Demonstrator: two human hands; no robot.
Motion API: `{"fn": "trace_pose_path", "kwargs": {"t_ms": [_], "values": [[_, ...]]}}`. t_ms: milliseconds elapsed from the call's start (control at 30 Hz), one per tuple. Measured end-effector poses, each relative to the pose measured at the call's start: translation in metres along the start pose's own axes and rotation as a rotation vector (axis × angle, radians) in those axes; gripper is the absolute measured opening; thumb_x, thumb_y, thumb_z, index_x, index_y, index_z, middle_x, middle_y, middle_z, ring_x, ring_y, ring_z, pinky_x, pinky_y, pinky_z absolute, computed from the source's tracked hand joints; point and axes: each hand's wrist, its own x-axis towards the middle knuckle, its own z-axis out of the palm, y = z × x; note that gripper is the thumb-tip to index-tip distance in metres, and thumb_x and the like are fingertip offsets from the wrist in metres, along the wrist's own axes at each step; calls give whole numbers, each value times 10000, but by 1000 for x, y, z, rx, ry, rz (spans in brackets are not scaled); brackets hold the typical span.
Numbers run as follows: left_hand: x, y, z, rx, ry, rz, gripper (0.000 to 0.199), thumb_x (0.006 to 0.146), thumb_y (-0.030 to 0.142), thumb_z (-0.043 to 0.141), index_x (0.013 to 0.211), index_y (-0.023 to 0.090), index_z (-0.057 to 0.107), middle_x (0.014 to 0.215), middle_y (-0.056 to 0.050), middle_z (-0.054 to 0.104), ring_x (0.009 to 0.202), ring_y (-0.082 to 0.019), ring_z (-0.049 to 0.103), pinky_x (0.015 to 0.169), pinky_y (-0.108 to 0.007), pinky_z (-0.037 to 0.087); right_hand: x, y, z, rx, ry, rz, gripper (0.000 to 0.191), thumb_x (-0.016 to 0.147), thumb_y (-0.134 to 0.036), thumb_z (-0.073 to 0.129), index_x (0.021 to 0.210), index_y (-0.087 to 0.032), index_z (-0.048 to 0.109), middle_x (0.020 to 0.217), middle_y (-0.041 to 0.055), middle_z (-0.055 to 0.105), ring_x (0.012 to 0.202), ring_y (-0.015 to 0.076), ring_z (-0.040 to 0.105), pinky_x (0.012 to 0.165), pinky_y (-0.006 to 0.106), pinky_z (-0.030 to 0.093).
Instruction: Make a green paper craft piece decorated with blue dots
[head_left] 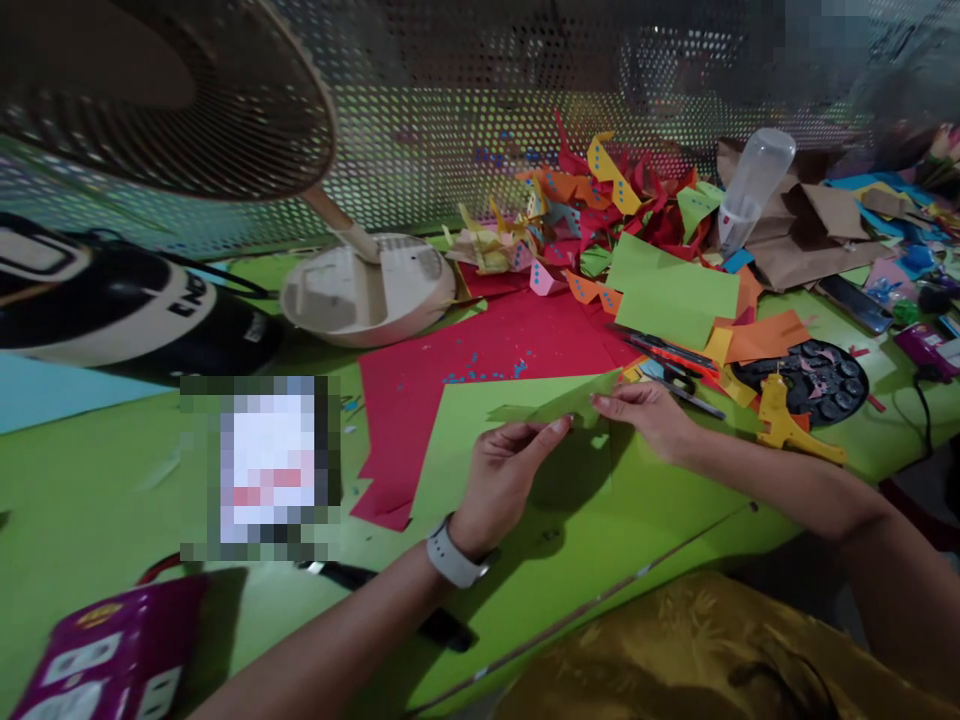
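Observation:
My left hand (504,480), with a pale watch band (454,555) at the wrist, pinches a narrow green paper strip (555,402). My right hand (651,418) pinches the strip's other end, thumb against fingers. Beneath the strip lies a larger light green paper sheet (442,460), partly in my hands' shadow. That sheet overlaps a red paper sheet (397,390) sprinkled with small blue paper bits (517,368). Just beyond my right hand lie pens and cutting tools (664,352), hard to tell apart.
A fan base (367,290) stands at the back left. Folded colored papers (577,195) pile against the mesh. A yellow glue gun (787,420) rests by a black round tray (840,385) at right. A purple power strip (120,640) lies front left; a clear bottle (757,180) stands behind.

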Motion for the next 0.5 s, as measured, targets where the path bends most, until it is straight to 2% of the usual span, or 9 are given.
{"fn": "trace_pose_path", "kwargs": {"t_ms": [200, 267, 367, 400, 500], "values": [[6, 2, -4, -28, 27, 4, 269, 578, 450, 881, 646, 215, 770, 742, -41, 780, 737, -182, 706, 724, -274, 543, 15, -14, -16, 208, 281, -144, 281, 618, -464, 835, 753, -246, 720, 791, -13, 716, 758, 128, 640, 790, 307, 503], [6, 1, -3, -44, 34, -1, 284, 574, 463, 882, 648, 213, 769, 731, -36, 777, 724, -175, 699, 713, -267, 539, 11, -13, -13, 150, 202, -121, 296, 667, -497, 813, 799, -250, 720, 833, -6, 717, 767, 132, 648, 775, 314, 510], [2, -1, -1, -44, 25, -13, 295, 569, 472, 883, 639, 211, 767, 711, -30, 772, 684, -156, 683, 679, -251, 528, -1, -8, -1, 12, -48, 10, 295, 655, -514, 833, 755, -258, 725, 776, 3, 709, 731, 163, 646, 745, 357, 511], [0, -1, 0, -39, 14, -16, 291, 569, 469, 883, 637, 211, 766, 706, -30, 771, 670, -150, 677, 668, -248, 525, -5, -7, 4, -5, -90, 45, 289, 629, -509, 852, 724, -265, 729, 751, 5, 706, 724, 175, 643, 747, 375, 512], [-3, -1, 1, -21, -12, -16, 256, 578, 435, 878, 641, 212, 769, 691, -30, 767, 631, -149, 666, 631, -253, 517, -11, -4, 11, 27, -64, 79, 296, 558, -534, 877, 654, -292, 736, 717, 6, 713, 711, 198, 632, 771, 418, 516]]}}
